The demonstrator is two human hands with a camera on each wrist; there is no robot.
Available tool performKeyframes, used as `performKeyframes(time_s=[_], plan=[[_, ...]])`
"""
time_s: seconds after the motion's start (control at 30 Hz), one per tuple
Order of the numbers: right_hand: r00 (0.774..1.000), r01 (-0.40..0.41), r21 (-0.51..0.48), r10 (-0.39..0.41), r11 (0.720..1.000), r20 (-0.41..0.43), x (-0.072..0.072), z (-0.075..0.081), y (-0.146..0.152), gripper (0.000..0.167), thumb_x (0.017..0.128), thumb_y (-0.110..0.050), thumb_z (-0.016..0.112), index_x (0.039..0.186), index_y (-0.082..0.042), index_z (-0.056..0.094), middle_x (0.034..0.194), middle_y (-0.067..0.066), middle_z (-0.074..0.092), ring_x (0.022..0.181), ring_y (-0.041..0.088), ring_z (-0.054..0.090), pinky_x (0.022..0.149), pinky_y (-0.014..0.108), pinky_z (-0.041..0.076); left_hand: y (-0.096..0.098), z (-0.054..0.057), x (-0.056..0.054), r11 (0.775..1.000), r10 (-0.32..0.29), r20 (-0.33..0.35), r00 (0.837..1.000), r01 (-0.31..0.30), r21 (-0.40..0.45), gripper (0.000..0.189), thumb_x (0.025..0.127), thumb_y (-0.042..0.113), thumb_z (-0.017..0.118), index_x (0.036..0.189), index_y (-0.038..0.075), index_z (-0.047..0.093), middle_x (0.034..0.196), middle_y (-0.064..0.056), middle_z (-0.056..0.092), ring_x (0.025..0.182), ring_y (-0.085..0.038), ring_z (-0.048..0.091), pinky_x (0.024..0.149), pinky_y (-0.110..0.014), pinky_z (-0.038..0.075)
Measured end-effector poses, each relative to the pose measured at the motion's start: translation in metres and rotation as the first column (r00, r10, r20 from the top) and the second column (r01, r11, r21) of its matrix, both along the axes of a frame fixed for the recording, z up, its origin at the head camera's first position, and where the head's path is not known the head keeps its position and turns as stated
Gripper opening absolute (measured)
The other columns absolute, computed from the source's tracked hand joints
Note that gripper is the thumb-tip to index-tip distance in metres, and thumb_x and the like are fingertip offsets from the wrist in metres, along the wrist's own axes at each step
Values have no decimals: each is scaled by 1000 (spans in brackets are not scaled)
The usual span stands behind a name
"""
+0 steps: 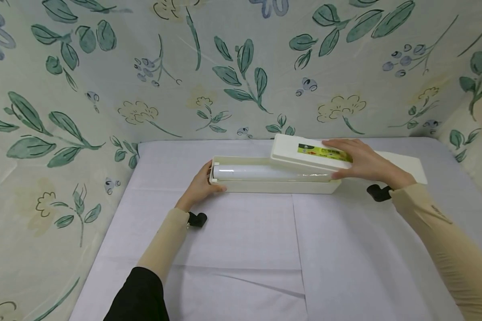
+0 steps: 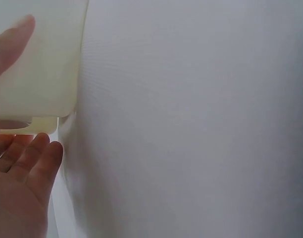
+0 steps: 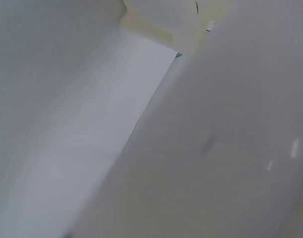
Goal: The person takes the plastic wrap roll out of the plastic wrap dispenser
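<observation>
A long cream plastic box [image 1: 277,186] lies across the table with a roll of clear plastic film, like cling film, [image 1: 257,172] inside it. My left hand [image 1: 198,185] grips the box's left end, thumb at the front and fingers round behind. In the left wrist view its fingers [image 2: 40,161] are at the pale box corner [image 2: 37,84]. My right hand [image 1: 363,162] holds the box's white lid [image 1: 285,149], which has a yellow-green label [image 1: 321,152]. The lid sits tilted over the box's right part and hides some of the roll. In the right wrist view the hand is hidden.
A flat white piece [image 1: 409,167] lies to the right, partly behind the right wrist. White cloth [image 1: 241,240] covers the table, with creases near the front. A leaf-patterned curtain [image 1: 233,89] stands behind and at both sides.
</observation>
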State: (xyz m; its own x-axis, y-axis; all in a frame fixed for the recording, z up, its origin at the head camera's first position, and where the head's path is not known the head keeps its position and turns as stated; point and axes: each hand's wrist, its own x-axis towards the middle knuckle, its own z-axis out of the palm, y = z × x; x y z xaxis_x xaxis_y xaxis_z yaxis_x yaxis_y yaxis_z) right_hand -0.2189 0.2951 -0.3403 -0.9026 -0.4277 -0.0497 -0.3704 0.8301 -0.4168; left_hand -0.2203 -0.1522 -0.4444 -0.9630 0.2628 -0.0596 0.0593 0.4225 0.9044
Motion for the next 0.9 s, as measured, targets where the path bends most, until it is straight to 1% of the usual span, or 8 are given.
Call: performKeyframes(time_s=[0.17,0.2,0.4,0.43,0.63,0.9], plan=[[1000,4,0,-4,1000,5,1,-1,4,94,72,-30,85,149,-16,34,151,18,29,130,44,26,94,66,26,0,0,0,1000,-5,7,1000,5,14,104,73,7,83,152,7,17,147,-15,33,132,-33,36,104,-44,37],[1000,4,-2,-4,1000,2,1,-1,5,94,71,-30,85,149,-16,34,151,18,29,129,43,26,94,66,26,1,5,2,1000,-10,15,1000,10,20,103,73,6,82,152,6,17,147,-17,33,132,-34,35,104,-44,37],[1000,12,-5,-12,1000,-22,4,-1,12,96,70,-32,85,149,-14,34,150,20,31,129,44,27,95,66,25,1,4,1,1000,-3,27,1000,2,23,103,73,4,82,152,7,17,148,-16,32,133,-33,35,104,-43,37],[1000,13,-4,-13,1000,-22,4,-1,13,96,71,-32,85,149,-14,34,150,20,31,129,44,27,95,66,25,0,0,-1,1000,3,22,1000,-3,17,104,72,6,83,152,9,17,148,-14,33,133,-31,35,104,-43,37],[999,33,6,-33,999,-10,5,-2,21,97,71,-33,85,150,-14,32,150,20,30,130,45,25,95,67,24,1,1,-1,1000,7,21,1000,-7,4,103,72,6,83,152,8,17,147,-14,34,132,-32,36,104,-43,37],[997,70,2,-70,998,18,8,-2,27,99,71,-36,85,151,-15,30,151,21,28,129,45,23,92,67,26,1,1,-3,1000,10,40,999,-11,26,104,72,5,83,153,9,17,148,-14,33,133,-31,35,104,-43,37]])
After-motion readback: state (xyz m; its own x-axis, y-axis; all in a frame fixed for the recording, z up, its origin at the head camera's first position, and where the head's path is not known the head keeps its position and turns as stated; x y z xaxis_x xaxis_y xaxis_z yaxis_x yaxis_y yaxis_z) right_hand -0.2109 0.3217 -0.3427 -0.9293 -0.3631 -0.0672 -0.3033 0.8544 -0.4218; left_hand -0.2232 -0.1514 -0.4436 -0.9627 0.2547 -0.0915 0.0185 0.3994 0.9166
